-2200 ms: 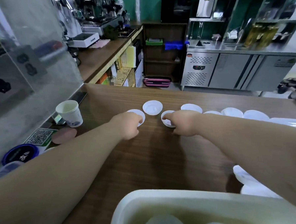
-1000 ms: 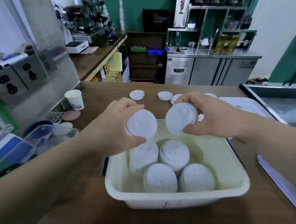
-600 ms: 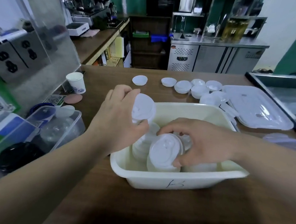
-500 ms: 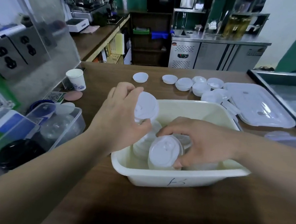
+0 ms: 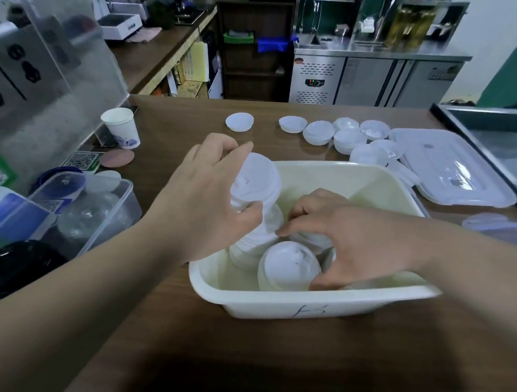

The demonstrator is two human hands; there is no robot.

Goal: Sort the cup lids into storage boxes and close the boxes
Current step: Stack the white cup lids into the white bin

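Two white domed plastic cup lids are being handled over the cream rectangular plastic storage box (image 5: pixel 305 306), which is sitting near on the brown wooden table (image 5: pixel 242 360). Item one: the front lid (image 5: pixel 289 265), carried high over the box a second ago, is now lying on the front stack inside. The right hand (image 5: pixel 359 243) is curling over it with the thumb at its rim, and whether it is still gripping cannot be told. Item two: the raised lid (image 5: pixel 256 177) is being pinched between the fingers and thumb of the left hand (image 5: pixel 209 199), above the rear-left stack (image 5: pixel 254 245), not yet seated. Judged: one lid filed, one pending, box still open. Beside, left: a clear plastic tub (image 5: pixel 101 205) holding clear dome lids, and a black round lid (image 5: pixel 14 262). Farther: a white paper cup (image 5: pixel 121 127); a row of loose white lids (image 5: pixel 319 132) awaiting sorting; the clear rectangular box cover (image 5: pixel 450 167), lying well apart at right. Obstruction: the right hand is occupying the box's middle, crowding the left hand's drop.
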